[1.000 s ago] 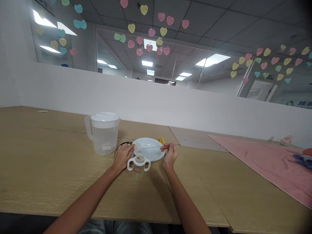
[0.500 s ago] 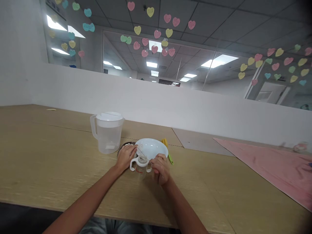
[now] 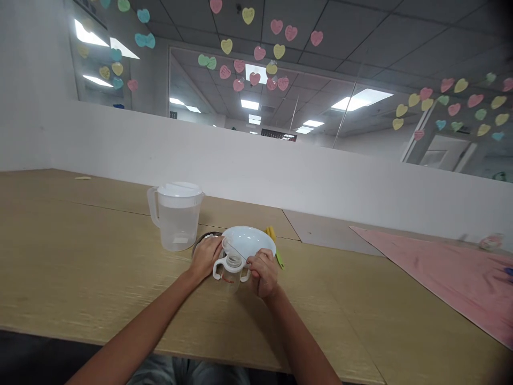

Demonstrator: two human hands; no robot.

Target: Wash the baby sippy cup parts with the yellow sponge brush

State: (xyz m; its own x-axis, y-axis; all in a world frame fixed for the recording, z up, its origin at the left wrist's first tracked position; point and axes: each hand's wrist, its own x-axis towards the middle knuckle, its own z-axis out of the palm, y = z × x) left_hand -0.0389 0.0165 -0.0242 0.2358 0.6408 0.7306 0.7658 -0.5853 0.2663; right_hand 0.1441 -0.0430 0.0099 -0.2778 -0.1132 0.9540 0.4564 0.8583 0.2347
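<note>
A clear baby bottle (image 3: 231, 280) with a white two-handled collar stands upright on the table, its neck uncovered. My left hand (image 3: 206, 259) is closed just left of it, with a small clear rounded piece (image 3: 227, 246) at its fingertips. From that piece a thin stick (image 3: 239, 253) slants down to my right hand (image 3: 263, 272), whose fingers are curled round its lower end. What exactly the clear piece is, I cannot make out. Behind both hands lies a white bowl (image 3: 250, 238). Partly covered by my left hand is a dark-rimmed round dish (image 3: 199, 243).
A lidded clear pitcher (image 3: 178, 219) of liquid stands at the back left. A brush with yellow head and green handle (image 3: 272, 234) lies right of the bowl. Pink cloth (image 3: 441, 272) covers the table's right side. A white wall (image 3: 240, 166) bounds the back.
The clear piece at my left fingertips shows slightly more, and my right fingers have shifted a little. The bottle and the other things stay put; the view tilts slightly.
</note>
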